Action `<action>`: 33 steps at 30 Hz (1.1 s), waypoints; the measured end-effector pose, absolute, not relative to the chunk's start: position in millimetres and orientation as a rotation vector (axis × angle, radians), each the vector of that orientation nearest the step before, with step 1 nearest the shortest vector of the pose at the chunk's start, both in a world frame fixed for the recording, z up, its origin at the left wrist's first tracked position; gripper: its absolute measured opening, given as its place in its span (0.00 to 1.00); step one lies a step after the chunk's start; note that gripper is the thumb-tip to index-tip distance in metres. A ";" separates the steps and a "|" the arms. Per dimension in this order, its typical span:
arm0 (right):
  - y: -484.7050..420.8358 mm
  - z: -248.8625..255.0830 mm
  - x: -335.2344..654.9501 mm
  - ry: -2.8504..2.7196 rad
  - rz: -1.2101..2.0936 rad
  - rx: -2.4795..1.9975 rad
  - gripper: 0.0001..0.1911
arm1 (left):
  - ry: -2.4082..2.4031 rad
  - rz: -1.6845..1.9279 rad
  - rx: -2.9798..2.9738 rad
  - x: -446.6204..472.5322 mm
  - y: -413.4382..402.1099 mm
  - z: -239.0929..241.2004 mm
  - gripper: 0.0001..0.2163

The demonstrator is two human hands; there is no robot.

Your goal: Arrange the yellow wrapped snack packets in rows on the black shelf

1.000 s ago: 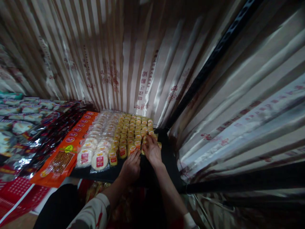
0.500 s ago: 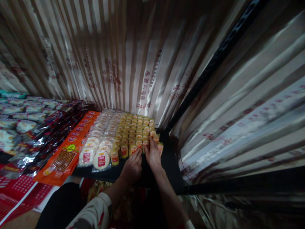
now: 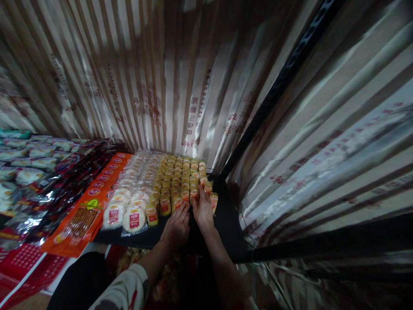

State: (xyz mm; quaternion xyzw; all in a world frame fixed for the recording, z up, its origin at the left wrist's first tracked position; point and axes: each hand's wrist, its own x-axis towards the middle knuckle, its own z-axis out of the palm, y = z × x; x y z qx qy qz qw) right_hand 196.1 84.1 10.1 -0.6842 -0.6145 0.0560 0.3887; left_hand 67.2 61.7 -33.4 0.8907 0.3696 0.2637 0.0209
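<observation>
Right hand (image 3: pixel 201 210) has uncovered the end yellow pack (image 3: pixel 213 201), bare shelf edge (image 3: pixel 234 224) beside; grip of fingers (image 3: pixel 202 193) unclear.

Two hands (image 3: pixel 176 226) (image 3: pixel 203 212), dozens of yellow packets (image 3: pixel 177 175)

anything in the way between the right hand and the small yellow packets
Nothing visible does: the right hand is right up against the front of the yellow packets. The left hand is beside it, also at the packets' front edge, not between.
</observation>
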 end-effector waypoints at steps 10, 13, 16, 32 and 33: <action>81.1 2.8 194.8 -1.537 0.186 -1.747 0.29 | 1.079 0.746 2.789 64.6 60.9 -24.3 0.27; 83.9 2.1 194.2 -1.516 0.218 -1.760 0.28 | 1.099 0.736 2.791 65.2 60.3 -23.6 0.26; 89.7 1.9 192.0 -1.457 0.246 -1.739 0.27 | 1.121 0.728 2.785 65.9 60.2 -26.4 0.24; 108.1 4.6 183.5 -1.230 0.444 -1.692 0.29 | 1.127 0.732 2.768 65.7 61.8 -29.6 0.23; 111.1 7.5 184.9 -1.228 0.458 -1.696 0.30 | 1.137 0.726 2.768 65.8 61.6 -29.3 0.23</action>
